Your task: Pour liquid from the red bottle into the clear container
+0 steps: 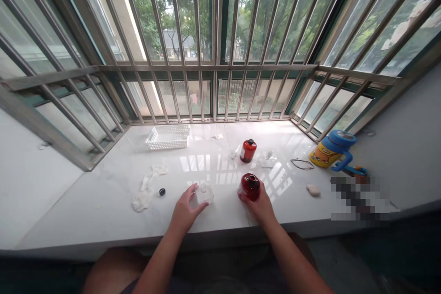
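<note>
Bare L hand (188,209), bare R hand (260,204), dk clothing (181,285).

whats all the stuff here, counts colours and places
Perforated plastic basket: 1, white, back left
Glossy capped bottle: 1, red, back centre
Glossy uncapped bottle: 1, dark red, front centre
Boxy clear container: 1, colourless, front centre
Small round cap: 1, black, left of container
Thin crumpled material: 1, white, left
Flimsy scraps: at least 2, clear, back centre
Thin cord loop: 1, dark, right
Smooth lump: 1, pale, right
Handled mug: 1, blue and yellow, far right
Partly hidden object: 1, blue and orange, beside mug
Pixelated patch: 1, dark, front right
Glossy sill: 1, white, foreground
Metal bars: many, silver, back and sides
Trees: several, green, outside
Left hand: 1, bare, holding container
Right hand: 1, bare, holding uncapped bottle
</note>
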Available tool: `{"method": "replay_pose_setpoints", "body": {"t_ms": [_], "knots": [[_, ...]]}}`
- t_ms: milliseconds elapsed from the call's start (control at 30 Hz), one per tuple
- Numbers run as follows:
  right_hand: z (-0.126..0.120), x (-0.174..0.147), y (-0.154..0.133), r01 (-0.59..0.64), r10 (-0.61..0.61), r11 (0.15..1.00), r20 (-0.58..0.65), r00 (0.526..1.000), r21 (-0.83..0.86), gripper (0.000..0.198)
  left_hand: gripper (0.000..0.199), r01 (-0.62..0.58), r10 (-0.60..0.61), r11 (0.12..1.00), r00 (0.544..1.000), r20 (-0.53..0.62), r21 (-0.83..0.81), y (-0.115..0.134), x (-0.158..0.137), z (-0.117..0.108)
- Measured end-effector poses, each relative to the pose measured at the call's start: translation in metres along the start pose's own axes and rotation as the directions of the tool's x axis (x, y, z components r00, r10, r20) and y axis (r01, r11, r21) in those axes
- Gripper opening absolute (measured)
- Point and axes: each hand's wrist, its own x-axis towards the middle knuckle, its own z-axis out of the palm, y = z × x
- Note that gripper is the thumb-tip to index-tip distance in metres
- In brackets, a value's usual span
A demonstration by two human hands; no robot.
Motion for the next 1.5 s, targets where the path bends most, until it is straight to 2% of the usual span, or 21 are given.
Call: {"method": "replay_pose_setpoints", "body": {"t_ms": [200, 367, 533, 700, 900, 967, 1133, 1367, 1500], "knots": [[-0.002, 0.002, 0.002, 0.039, -0.039, 0.999, 0.028, 0.999, 0.003, 0.084, 0.067, -0.004, 0.004, 0.999, 1.000, -0.010, 0.043, 0.006, -0.003, -0.003], [-0.003, -0.002, -0.019, 0.209, -0.207, 0.976, 0.044, 0.977, -0.055, 0.076, 0.070, 0.007, -0.007, 0.999, 1.000, 0.000, -0.044, 0.022, -0.012, -0.010], [-0.009, -0.005, -0.053, 0.379, -0.368, 0.921, 0.120, 0.922, -0.086, 0.069, 0.070, -0.037, 0.038, 0.997, 0.999, 0.021, -0.072, 0.051, -0.027, -0.015], [-0.015, -0.004, -0.071, 0.492, -0.461, 0.860, 0.207, 0.863, -0.137, 0.068, 0.072, -0.054, 0.058, 0.995, 0.998, 0.040, -0.087, 0.072, -0.039, -0.019], [-0.022, -0.001, -0.083, 0.654, -0.621, 0.698, 0.208, 0.756, -0.290, 0.075, 0.070, -0.084, 0.085, 0.991, 0.996, 0.007, -0.104, 0.089, -0.048, -0.021], [-0.023, 0.001, -0.087, 0.678, -0.644, 0.664, 0.218, 0.733, -0.316, 0.077, 0.068, -0.100, 0.099, 0.989, 0.995, -0.017, -0.106, 0.092, -0.049, -0.021], [-0.027, 0.005, -0.092, 0.698, -0.661, 0.625, 0.238, 0.712, -0.349, 0.076, 0.070, -0.126, 0.124, 0.990, 0.992, -0.029, -0.061, 0.096, -0.049, -0.023], [-0.037, 0.009, -0.099, 0.736, -0.687, 0.539, 0.292, 0.665, -0.409, 0.070, 0.072, -0.152, 0.153, 0.988, 0.988, 0.033, -0.029, 0.104, -0.047, -0.027], [-0.039, 0.011, -0.105, 0.751, -0.706, 0.506, 0.297, 0.643, -0.424, 0.066, 0.072, -0.128, 0.128, 0.992, 0.991, 0.043, -0.009, 0.109, -0.048, -0.027]]}}
